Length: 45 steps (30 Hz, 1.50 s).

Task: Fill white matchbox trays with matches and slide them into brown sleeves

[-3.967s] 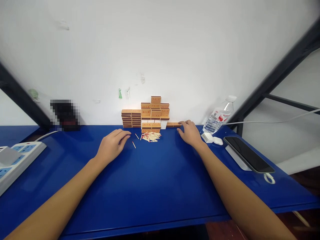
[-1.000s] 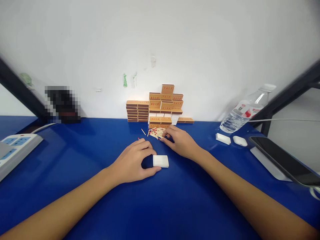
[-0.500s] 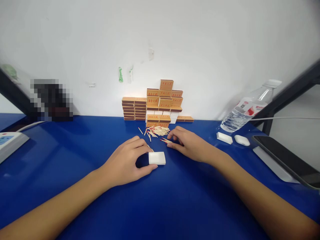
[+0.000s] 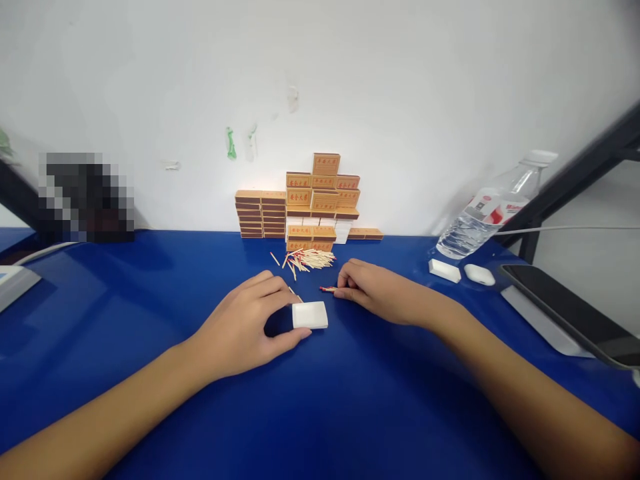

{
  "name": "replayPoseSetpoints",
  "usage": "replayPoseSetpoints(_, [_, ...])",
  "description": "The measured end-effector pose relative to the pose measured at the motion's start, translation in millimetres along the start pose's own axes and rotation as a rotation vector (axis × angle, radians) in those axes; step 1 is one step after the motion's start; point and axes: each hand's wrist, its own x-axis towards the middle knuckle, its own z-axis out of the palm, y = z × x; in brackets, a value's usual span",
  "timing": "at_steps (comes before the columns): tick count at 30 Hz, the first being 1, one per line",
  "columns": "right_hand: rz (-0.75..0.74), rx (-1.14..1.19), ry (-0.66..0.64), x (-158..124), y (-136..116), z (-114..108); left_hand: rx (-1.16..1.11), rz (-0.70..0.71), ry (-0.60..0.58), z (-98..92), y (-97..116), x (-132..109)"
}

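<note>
My left hand [image 4: 247, 323] rests on the blue table [image 4: 150, 300] with thumb and fingers closed round a small white matchbox tray [image 4: 310, 315]. Just to its right, my right hand [image 4: 373, 290] pinches a few red-tipped matches [image 4: 327, 289] at their ends, low over the table. A loose pile of matches [image 4: 307, 259] lies a little farther back. Behind it, stacks of orange matchboxes [image 4: 313, 200] stand against the white wall.
A clear water bottle [image 4: 487, 213] lies tilted at the back right, with a white box [image 4: 444, 270] and a white earbud case [image 4: 479, 274] beside it. A black phone [image 4: 570, 313] sits on a stand at the right edge. A power strip [image 4: 13, 283] pokes in at the left.
Four seconds ago both hands were near the stacks, empty. Since then the left hand took the white tray; the right hand has drawn back from the match pile with matches pinched.
</note>
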Motion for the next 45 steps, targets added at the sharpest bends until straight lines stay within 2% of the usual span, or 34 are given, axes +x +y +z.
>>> replayPoseSetpoints(6, [0.031,-0.028,-0.037,-4.5,-2.0,-3.0,0.007,0.006,0.010,0.2,-0.4,-1.1])
replayPoseSetpoints(37, [-0.087,-0.137,0.025,-8.2,-1.4,5.6,0.073,-0.009,0.023,1.1,-4.4,-0.5])
replayPoseSetpoints(40, [-0.100,-0.063,0.045,-10.1,-6.5,0.1,0.075,-0.006,0.024,1.4,-4.3,-0.4])
replayPoseSetpoints(45, [-0.193,0.027,0.070,-16.5,-30.6,-3.2,0.066,0.001,0.018,1.9,-3.2,-0.5])
